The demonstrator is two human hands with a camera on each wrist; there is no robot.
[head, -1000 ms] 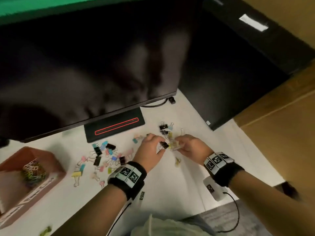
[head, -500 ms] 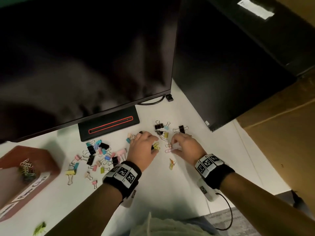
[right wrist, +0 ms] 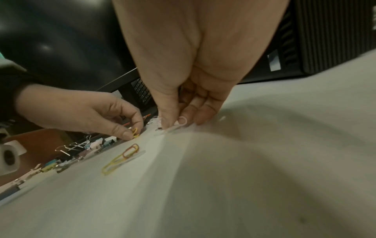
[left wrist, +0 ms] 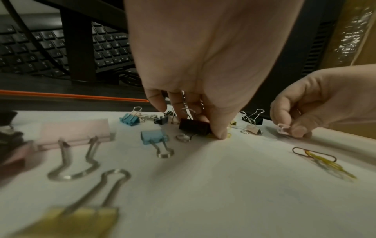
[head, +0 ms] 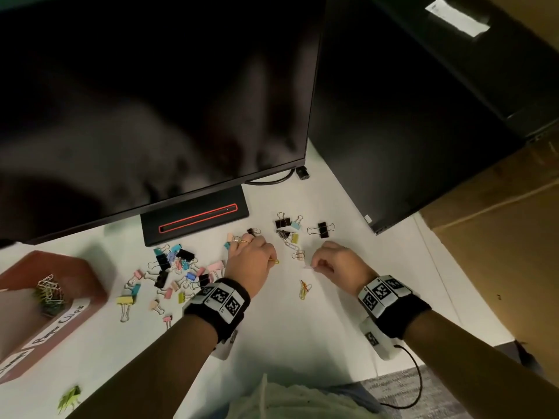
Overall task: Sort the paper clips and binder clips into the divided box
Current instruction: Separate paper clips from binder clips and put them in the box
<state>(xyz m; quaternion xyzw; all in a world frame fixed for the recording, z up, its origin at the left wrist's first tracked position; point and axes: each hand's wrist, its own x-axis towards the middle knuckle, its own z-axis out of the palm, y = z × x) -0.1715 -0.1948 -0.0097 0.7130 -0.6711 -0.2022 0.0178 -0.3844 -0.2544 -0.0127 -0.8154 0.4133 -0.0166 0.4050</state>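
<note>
My left hand (head: 262, 257) is on the white table (head: 302, 343) and pinches a yellow paper clip (head: 274, 261) between thumb and forefinger; a black binder clip (left wrist: 194, 126) lies right against that thumb. My right hand (head: 320, 265) pinches a pale pink paper clip (right wrist: 181, 121) just above the table. Between the hands lie two loose paper clips (head: 304, 290), one yellow and one red. A scatter of coloured binder clips (head: 175, 269) lies left of my left hand, and a smaller group (head: 287, 229) lies beyond the hands. The brown divided box (head: 78, 269) stands at the far left, with paper clips (head: 48, 293) in one compartment.
A dark monitor (head: 151, 101) overhangs the back of the table on a stand base (head: 193, 220) with a red line. A black computer tower (head: 408, 131) stands at the back right, with a cardboard surface (head: 499, 252) beyond the table's right edge. A green scrap (head: 70, 399) lies near the front left.
The hands, together over one clip a second ago, have drawn apart. Each now pinches its own paper clip low over the table.
</note>
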